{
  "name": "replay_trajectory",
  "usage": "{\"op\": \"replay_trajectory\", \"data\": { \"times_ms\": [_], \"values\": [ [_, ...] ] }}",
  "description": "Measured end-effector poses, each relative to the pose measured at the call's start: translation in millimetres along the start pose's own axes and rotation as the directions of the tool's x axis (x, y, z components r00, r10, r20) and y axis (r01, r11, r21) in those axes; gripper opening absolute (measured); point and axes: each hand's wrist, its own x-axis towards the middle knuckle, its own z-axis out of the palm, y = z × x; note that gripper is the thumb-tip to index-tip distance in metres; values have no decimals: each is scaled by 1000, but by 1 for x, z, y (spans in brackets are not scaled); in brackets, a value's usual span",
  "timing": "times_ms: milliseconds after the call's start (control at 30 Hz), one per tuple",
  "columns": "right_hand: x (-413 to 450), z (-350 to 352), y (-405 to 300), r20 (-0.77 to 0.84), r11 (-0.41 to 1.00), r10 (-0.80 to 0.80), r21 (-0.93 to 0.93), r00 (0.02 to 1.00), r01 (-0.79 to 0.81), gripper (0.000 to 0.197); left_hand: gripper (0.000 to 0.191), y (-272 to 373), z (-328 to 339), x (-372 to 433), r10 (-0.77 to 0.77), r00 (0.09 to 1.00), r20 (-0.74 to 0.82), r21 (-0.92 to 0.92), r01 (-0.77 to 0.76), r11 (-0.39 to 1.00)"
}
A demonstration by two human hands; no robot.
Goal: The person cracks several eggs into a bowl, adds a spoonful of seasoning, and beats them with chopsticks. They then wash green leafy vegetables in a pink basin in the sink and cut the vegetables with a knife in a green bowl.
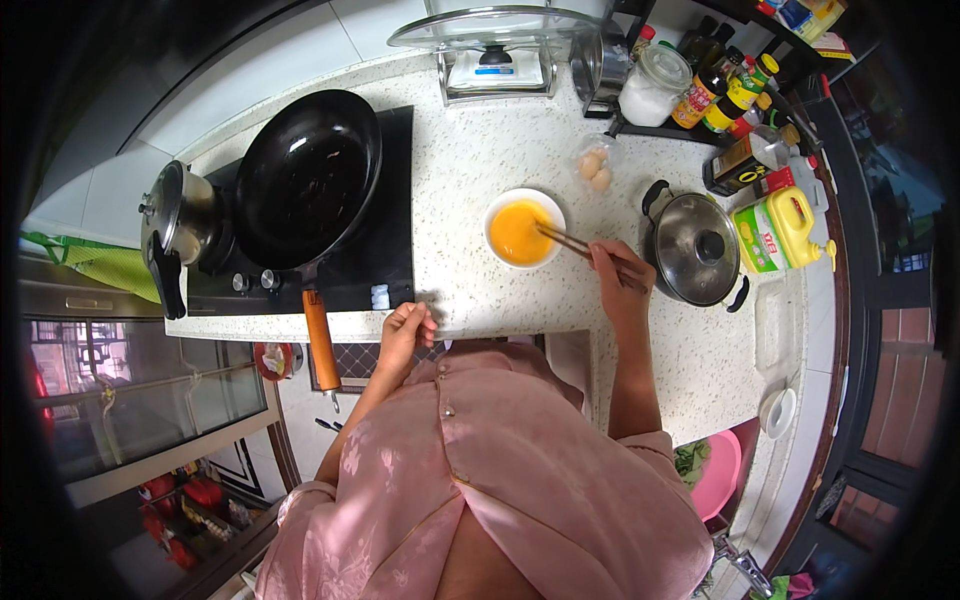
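A white bowl point(556, 208) of beaten egg point(516, 232) stands on the speckled countertop point(457, 165). My right hand point(621, 274) grips a pair of wooden chopsticks point(574, 244), whose tips dip into the egg at the bowl's right side. By the counter's front edge, my left hand point(407, 330) hovers or rests with its fingers loosely curled; nothing shows in it. Behind the bowl, to the right, several brown eggs point(598, 169) lie in a clear plastic bag.
On the left, a black wok point(311, 172) sits on the cooktop point(397, 202), its wooden handle point(321, 341) jutting past the counter edge. A pressure cooker point(184, 210) stands beside it. To the right are a lidded pot point(694, 255), a yellow oil jug point(780, 229) and several seasoning bottles point(739, 94).
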Motion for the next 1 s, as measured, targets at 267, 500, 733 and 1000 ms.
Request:
{"op": "replay_trajectory", "data": {
  "times_ms": [267,500,733,1000],
  "values": [
    [1,-1,21,83,986,114,114,990,-123,16,21,-3,-4,-2,-15,1000,-4,32,15,999],
    [1,0,21,47,961,167,214,985,-173,14,21,-4,-6,0,-19,1000,5,26,19,999],
    [2,-2,24,21,972,132,195,991,-134,16,22,-2,-4,-1,-17,1000,-1,36,17,999],
    [1,-3,18,-8,925,197,333,980,-183,12,24,3,-1,-5,-13,1000,-17,42,14,999]
  ]
}}
